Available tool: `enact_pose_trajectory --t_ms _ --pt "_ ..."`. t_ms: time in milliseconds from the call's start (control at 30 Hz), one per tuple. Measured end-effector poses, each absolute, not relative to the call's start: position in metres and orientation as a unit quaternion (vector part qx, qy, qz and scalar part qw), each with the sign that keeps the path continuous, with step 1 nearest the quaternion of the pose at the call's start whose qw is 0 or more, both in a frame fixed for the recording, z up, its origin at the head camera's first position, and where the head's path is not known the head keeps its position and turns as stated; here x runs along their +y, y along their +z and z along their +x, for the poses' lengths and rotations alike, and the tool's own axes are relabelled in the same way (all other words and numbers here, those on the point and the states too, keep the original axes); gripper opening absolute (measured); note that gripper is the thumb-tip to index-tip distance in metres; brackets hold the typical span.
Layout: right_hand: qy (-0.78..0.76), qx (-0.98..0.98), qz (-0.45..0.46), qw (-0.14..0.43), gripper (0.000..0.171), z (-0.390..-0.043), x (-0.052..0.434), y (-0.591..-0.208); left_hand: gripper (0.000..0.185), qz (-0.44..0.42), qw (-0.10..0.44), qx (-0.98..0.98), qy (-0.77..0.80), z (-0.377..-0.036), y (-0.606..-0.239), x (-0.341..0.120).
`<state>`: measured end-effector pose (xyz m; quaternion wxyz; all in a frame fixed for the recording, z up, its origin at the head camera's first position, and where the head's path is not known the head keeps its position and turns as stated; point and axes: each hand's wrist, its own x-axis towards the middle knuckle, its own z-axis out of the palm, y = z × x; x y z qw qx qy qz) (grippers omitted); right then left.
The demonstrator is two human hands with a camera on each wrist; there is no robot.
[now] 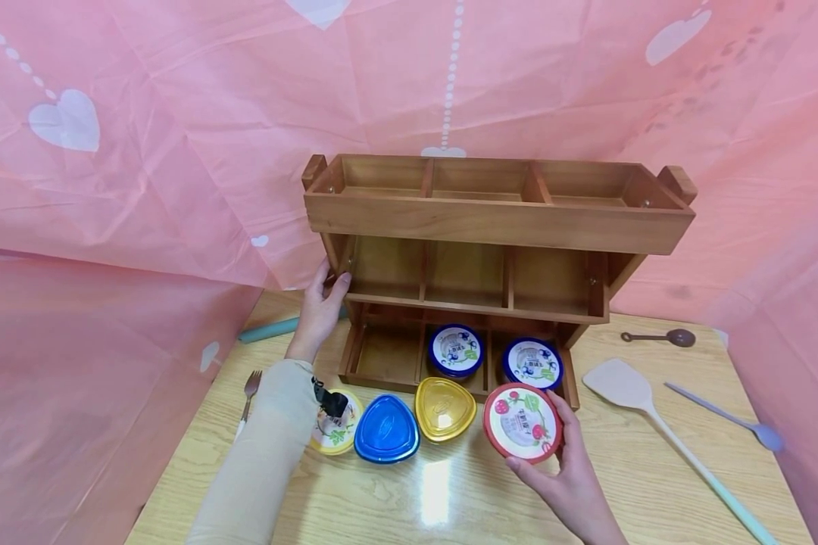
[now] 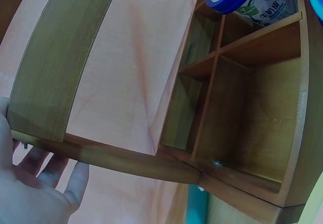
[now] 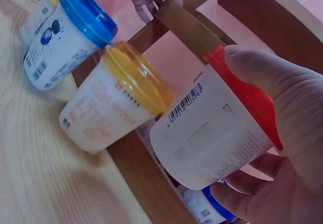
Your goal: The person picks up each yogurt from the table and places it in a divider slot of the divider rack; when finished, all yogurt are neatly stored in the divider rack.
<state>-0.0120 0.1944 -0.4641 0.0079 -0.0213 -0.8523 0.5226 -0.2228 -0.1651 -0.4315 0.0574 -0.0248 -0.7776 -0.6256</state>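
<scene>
My right hand [image 1: 572,477] holds a cup with a red lid [image 1: 523,422], tilted, in front of the rack's lower right; the right wrist view shows the thumb on the lid and fingers around the white cup body [image 3: 202,133]. My left hand [image 1: 319,310] grips the left side of the wooden three-tier rack [image 1: 497,225] at the middle tier, thumb in front. Two cups with dark blue lids [image 1: 455,350] stand in the bottom tier's middle and right compartments. In front of the rack are a yellow-lidded cup [image 1: 444,410], a blue-lidded cup [image 1: 386,429] and a paler yellow-rimmed cup [image 1: 337,435].
A spatula [image 1: 620,384], a brown spoon [image 1: 680,337] and a bluish spoon [image 1: 766,436] lie at the right. Left are a fork [image 1: 251,384] and a teal rod [image 1: 269,330] beside the rack. Pink heart-patterned sheeting [image 1: 198,91] hangs behind and at both sides.
</scene>
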Motion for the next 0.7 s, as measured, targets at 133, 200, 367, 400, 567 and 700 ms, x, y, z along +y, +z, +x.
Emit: enact_pose_trajectory --t_ms 133,200,367,400,567,700 --pt "0.531 -0.847 -0.003 0.022 0.106 -0.013 0.19 -0.46 0.059 -0.025 0.057 -0.777 -0.627 -0.223 -0.431 -0.165" --pt "0.535 -0.844 0.003 0.024 0.106 -0.013 0.187 -0.457 0.059 -0.026 0.056 -0.776 -0.628 -0.223 -0.432 -0.165" --pt "0.546 -0.838 0.006 0.014 0.105 -0.017 0.18 -0.448 0.058 -0.024 0.058 -0.774 -0.63 -0.223 -0.432 -0.165" --pt "0.547 -0.837 0.006 0.012 0.105 -0.018 0.179 -0.446 0.058 -0.024 0.057 -0.773 -0.631 -0.223 -0.432 -0.165" --pt "0.573 -0.818 0.041 0.022 0.104 -0.026 0.169 -0.441 0.058 -0.022 0.054 -0.776 -0.629 -0.223 -0.432 -0.165" --pt "0.591 -0.803 0.07 0.022 0.102 -0.034 0.161 -0.439 0.058 -0.02 0.055 -0.777 -0.627 -0.223 -0.432 -0.165"
